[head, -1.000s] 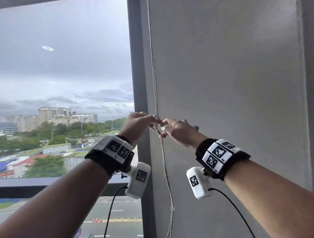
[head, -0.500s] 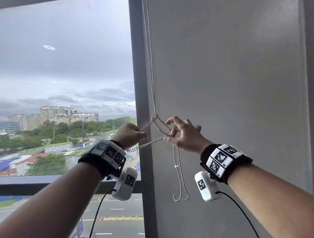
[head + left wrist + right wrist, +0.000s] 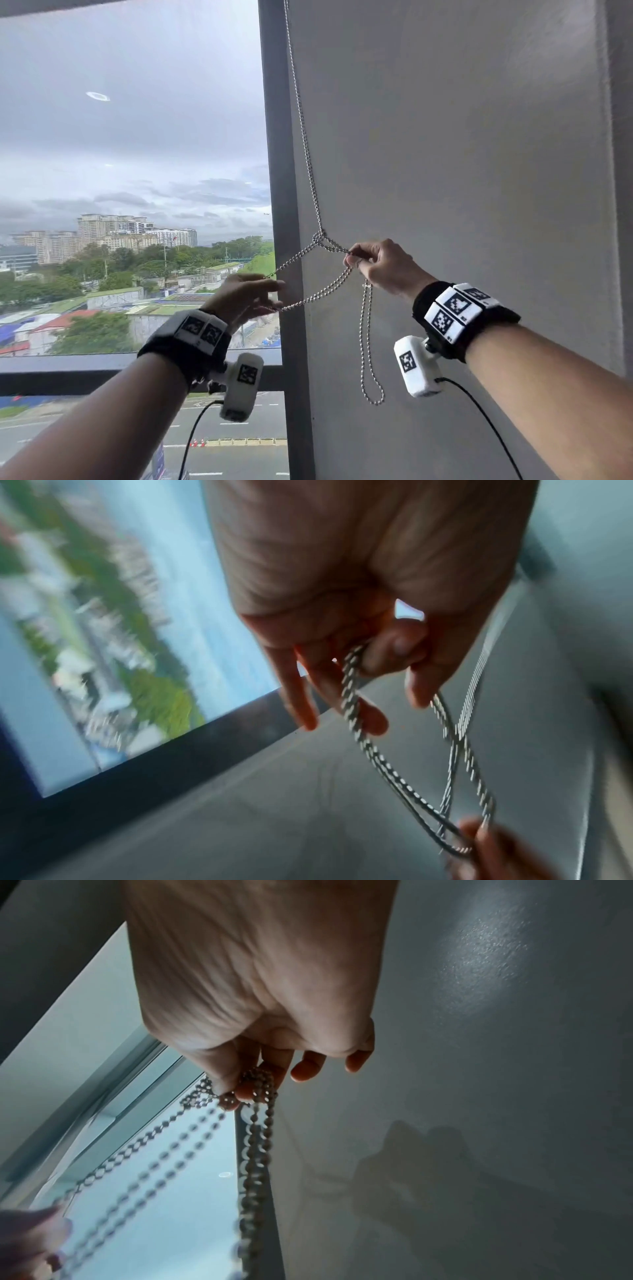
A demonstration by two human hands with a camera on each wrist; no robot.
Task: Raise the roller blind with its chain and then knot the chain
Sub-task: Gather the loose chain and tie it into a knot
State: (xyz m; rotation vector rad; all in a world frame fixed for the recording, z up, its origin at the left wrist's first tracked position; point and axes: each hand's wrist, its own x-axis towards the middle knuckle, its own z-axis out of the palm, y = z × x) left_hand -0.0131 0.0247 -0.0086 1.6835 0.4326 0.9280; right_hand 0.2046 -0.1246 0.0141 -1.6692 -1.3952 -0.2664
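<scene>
Nearest the viewer, two forearms with marker-covered wrist bands reach up toward a window frame [image 3: 279, 171] and the grey wall [image 3: 462, 154] beside it. The left hand [image 3: 245, 298], lower and in front of the frame's vertical post, has its thumb and fingers curled round a doubled run of the bead chain [image 3: 310, 164]; the left wrist view is blurred but shows two strands passing between the fingertips [image 3: 373, 721]. The right hand [image 3: 380, 265], higher and out over the wall, pinches the chain between thumb and forefinger, its other fingers loosely curled; below it the chain's free loop hangs down against the wall. Between the hands the strands span on a slant, low at the left and high at the right, and above them they meet at a crossing [image 3: 318, 237] that lies just left of the right hand. From the crossing the chain rises steeply along the frame's wall-side edge and leaves the top of the picture. The blind itself is out of view; the glass is uncovered, so raising appears done. The knot looks loose, and drawing the hands apart along that slant should close it.
</scene>
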